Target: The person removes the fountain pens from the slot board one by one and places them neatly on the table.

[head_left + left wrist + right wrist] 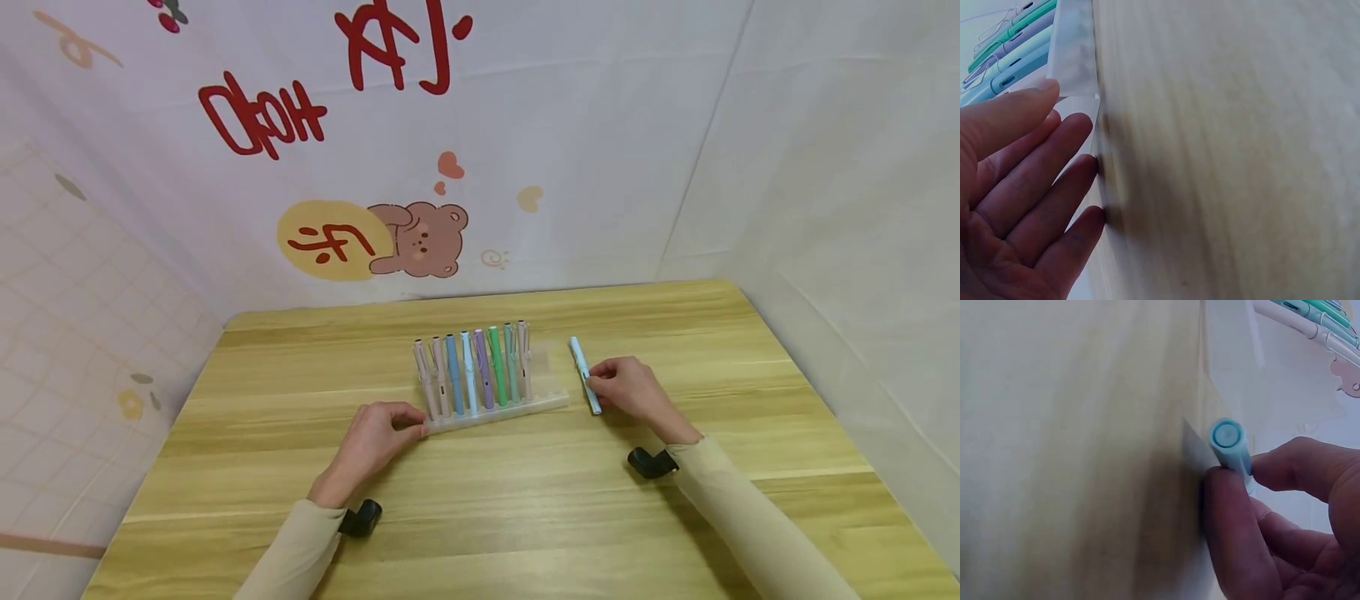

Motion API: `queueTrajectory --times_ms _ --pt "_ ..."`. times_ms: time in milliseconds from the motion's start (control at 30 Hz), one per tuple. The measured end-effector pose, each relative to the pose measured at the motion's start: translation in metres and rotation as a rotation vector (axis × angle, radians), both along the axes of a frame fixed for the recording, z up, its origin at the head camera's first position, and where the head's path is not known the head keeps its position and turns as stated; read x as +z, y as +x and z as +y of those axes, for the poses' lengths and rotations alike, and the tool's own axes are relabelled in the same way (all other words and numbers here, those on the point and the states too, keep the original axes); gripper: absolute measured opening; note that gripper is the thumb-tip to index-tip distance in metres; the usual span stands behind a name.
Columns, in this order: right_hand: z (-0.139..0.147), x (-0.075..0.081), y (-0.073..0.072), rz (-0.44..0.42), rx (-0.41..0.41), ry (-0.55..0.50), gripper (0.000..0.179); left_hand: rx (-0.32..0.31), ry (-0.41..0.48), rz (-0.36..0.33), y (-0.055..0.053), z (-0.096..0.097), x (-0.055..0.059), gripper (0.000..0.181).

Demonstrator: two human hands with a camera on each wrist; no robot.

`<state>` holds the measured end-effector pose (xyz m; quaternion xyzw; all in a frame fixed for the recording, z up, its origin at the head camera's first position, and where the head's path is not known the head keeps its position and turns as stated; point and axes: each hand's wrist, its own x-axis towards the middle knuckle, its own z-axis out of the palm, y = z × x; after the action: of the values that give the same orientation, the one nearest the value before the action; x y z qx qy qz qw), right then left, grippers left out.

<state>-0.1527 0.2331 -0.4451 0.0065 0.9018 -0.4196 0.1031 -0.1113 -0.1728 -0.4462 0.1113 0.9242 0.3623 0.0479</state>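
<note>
A clear plastic pen stand [553,402] on the table holds a slanted row of several capped pens [483,367] in pink, blue, purple, green and teal. At the stand's left end, my left hand [372,442] pinches the corner; in the left wrist view the thumb [1029,103] lies on the clear edge, the other fingers spread beside it. To the right of the stand, my right hand [636,388] grips a light blue pen [580,360] between thumb and fingers. The right wrist view shows that pen's round end [1227,434]; whether it touches the table cannot be told.
The wood-grain table [510,517] runs up to a white printed cloth [600,125] at the back, with more cloth at both sides. Bare tabletop lies in front of the stand. Black wrist mounts [651,463] sit on both wrists.
</note>
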Motion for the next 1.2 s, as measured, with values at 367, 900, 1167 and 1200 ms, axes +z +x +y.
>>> queueTrajectory --times_ms 367,900,1167,1200 --pt "0.002 0.009 -0.008 -0.085 0.040 0.051 0.022 0.006 -0.002 -0.008 -0.001 -0.001 0.001 0.006" --pt "0.005 0.006 -0.012 -0.142 0.034 -0.003 0.021 0.015 0.006 -0.022 0.000 0.000 -0.002 0.006" --pt "0.004 0.006 -0.012 -0.154 0.021 -0.047 0.020 0.006 0.003 -0.012 -0.001 -0.001 -0.001 0.007" --pt "0.004 0.006 -0.012 -0.161 0.013 -0.056 0.020 0.006 0.004 -0.012 -0.002 -0.001 -0.001 0.007"
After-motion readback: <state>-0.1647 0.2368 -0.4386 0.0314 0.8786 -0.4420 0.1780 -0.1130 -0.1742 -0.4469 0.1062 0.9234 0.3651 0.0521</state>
